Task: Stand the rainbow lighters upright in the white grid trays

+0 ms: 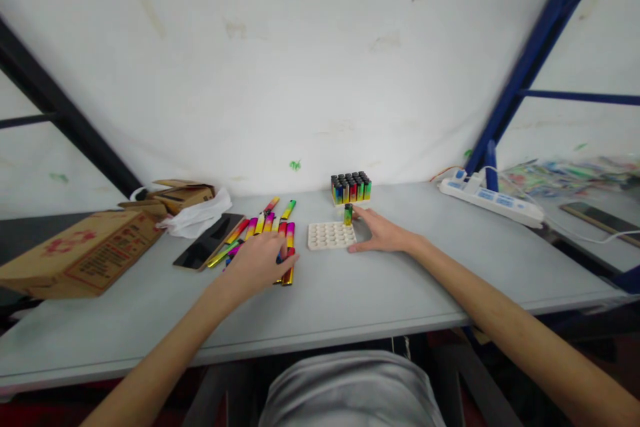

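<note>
**Green lighter (348, 215) upright at the pale tray (330, 246)'s far right corner**

The right hand (383, 232) curves around the tray's right side, thumb and fingers spread apart, fingers beside the lighter; I cannot tell whether they touch it. A nudge from them could tip it, as no neighbour props it up, and a push on the rim could slide the tray over the table (400, 287). The left hand (263, 257) bends over the near right part of the loose lighters (291, 233), left of the tray; its fingertips are partly hidden, so I cannot tell whether it is clamped on one. These lie crowded together, so dragging one could scatter others or pull two along. On the far side, the packed lighters (351, 188) stand near the right hand's fingers; overreaching could knock them.
</note>
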Motion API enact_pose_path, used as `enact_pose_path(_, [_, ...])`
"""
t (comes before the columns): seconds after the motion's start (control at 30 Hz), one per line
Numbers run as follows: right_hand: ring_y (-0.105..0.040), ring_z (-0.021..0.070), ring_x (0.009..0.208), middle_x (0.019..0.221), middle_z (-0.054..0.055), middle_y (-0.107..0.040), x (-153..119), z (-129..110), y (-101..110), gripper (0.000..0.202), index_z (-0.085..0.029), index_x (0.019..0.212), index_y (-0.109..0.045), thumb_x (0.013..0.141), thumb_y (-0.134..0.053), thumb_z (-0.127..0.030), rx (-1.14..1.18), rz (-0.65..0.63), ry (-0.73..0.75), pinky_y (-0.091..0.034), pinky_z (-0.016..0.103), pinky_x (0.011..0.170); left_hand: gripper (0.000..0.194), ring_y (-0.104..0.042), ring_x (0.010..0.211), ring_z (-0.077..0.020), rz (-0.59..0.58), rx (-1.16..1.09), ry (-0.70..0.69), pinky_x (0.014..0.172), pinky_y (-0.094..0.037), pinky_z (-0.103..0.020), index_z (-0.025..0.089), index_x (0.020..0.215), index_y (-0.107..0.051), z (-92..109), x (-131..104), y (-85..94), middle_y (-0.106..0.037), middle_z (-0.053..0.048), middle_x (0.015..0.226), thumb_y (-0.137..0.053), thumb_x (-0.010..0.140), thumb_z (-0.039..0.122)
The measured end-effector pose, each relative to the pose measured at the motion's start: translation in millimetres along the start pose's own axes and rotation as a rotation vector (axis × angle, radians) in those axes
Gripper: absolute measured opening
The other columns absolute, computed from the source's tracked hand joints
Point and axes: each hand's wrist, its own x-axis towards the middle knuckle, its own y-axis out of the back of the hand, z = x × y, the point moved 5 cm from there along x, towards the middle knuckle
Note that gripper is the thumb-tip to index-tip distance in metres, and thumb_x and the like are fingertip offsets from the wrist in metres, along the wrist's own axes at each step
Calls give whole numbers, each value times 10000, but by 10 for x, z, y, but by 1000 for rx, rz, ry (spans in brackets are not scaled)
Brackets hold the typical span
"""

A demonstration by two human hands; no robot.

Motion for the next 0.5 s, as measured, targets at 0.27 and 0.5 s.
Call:
enact_pose_path(0.27, [-571,368,1191,1330,180,-592,4,-25,8,928,-166,1480,-387,769,-791,-605,-29,-16,5,-479,528,1038,226,-622,891,-358,30,133,4,860,-441,-499,212,659,-526,211,9,-143,-668,-160,875,-602,849,309])
enact_pose_path(0.5, [-567,368,1221,1385,197,-562,-1,32,-23,1008,-168,1529,-332,758,-800,-617,-27,-5,-6,-474,534,1055,253,-634,738,-211,35,-730,-31,726,-503,-351,214,876,-516,374,288,103,-637,-50,858,-572,928,455])
